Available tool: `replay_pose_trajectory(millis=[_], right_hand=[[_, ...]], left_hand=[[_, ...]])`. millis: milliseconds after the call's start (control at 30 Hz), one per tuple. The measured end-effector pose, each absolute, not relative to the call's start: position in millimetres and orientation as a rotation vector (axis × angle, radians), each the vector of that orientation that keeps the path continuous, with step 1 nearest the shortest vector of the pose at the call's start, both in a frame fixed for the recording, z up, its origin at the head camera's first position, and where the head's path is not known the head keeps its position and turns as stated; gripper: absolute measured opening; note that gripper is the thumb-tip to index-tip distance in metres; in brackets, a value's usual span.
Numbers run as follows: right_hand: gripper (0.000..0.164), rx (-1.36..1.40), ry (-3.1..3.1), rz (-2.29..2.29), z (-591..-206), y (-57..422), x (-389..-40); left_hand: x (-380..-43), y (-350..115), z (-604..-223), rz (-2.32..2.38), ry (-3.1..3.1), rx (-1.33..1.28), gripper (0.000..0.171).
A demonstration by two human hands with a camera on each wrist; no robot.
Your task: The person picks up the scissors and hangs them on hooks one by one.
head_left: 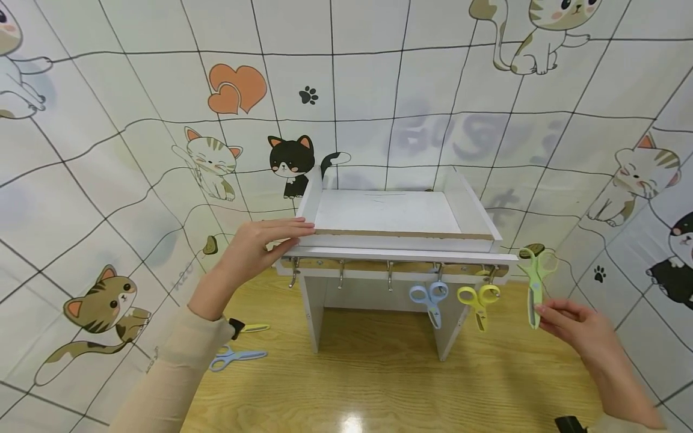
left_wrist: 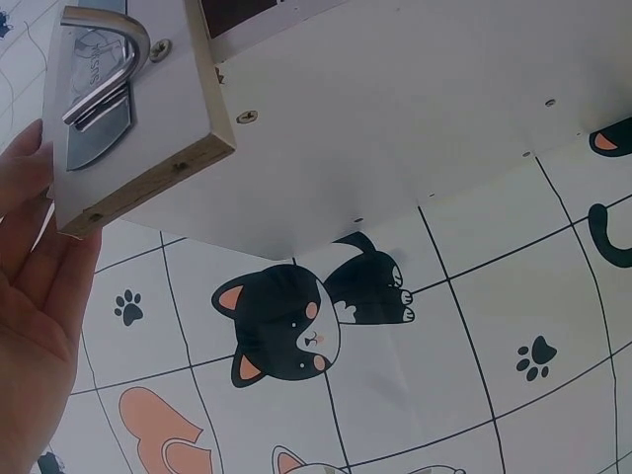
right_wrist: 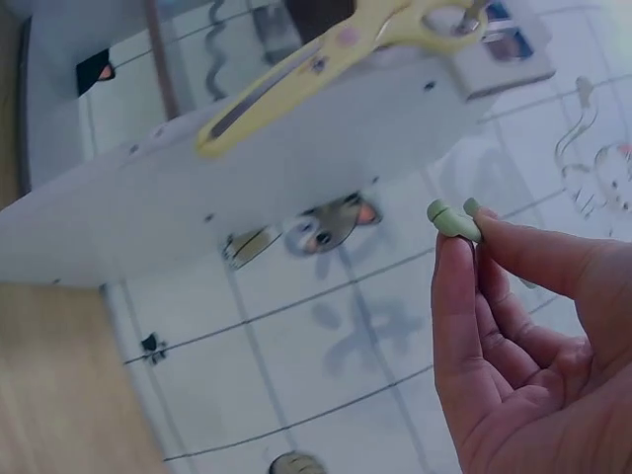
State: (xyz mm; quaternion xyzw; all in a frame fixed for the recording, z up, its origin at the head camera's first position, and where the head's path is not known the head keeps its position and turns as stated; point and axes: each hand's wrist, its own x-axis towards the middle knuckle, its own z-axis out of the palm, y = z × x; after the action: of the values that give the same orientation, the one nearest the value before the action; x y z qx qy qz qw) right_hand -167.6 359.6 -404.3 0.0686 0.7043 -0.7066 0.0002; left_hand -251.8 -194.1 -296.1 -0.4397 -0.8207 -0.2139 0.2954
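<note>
Head view: right hand (head_left: 587, 337) pinches green scissors (head_left: 535, 282), loops up, axis near-upright, just right of hook rail (head_left: 367, 266); left hand (head_left: 257, 240), straight-fingered, rests on shelf (head_left: 390, 213).

Right hand (head_left: 582, 331) pinches; left hand (head_left: 262, 240) apparently straight-fingered.

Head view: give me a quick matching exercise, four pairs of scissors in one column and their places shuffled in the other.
Scissors
1. Light-green plastic scissors
2. Hanging yellow plastic scissors
3. Hanging light-blue plastic scissors
4. Lying light-blue plastic scissors

Places
A. Rightmost silver metal hook
B. Wood-grain surface, beside the beige left sleeve
C. Pinched in the right hand
D. Fourth silver metal hook from the left

Pairs: 1-C, 2-A, 3-D, 4-B
</note>
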Motion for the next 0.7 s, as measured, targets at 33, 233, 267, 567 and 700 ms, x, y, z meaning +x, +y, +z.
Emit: replay_pose_trajectory(millis=[33, 233, 267, 567, 700], right_hand=[[0.018, 0.177, 2.225, -2.234, -400, 357, -167], [0.02, 0.039, 2.378, -2.241, -371, 343, -160], [0.019, 0.027, 2.412, -2.23, -366, 341, -159], [0.018, -0.15, 2.558, -2.157, -337, 312, -148], [0.018, -0.218, 2.558, -2.113, -332, 298, -146]], left_hand=[[-252, -194, -296, -0.568, -2.183, -1.171, 0.04], [-252, -194, -296, -0.57, -2.185, -1.169, 0.04], [-252, -194, -296, -0.571, -2.186, -1.168, 0.04], [-251, -194, -295, -0.563, -2.193, -1.164, 0.041], [-251, -193, -295, -0.568, -2.187, -1.168, 0.04]])
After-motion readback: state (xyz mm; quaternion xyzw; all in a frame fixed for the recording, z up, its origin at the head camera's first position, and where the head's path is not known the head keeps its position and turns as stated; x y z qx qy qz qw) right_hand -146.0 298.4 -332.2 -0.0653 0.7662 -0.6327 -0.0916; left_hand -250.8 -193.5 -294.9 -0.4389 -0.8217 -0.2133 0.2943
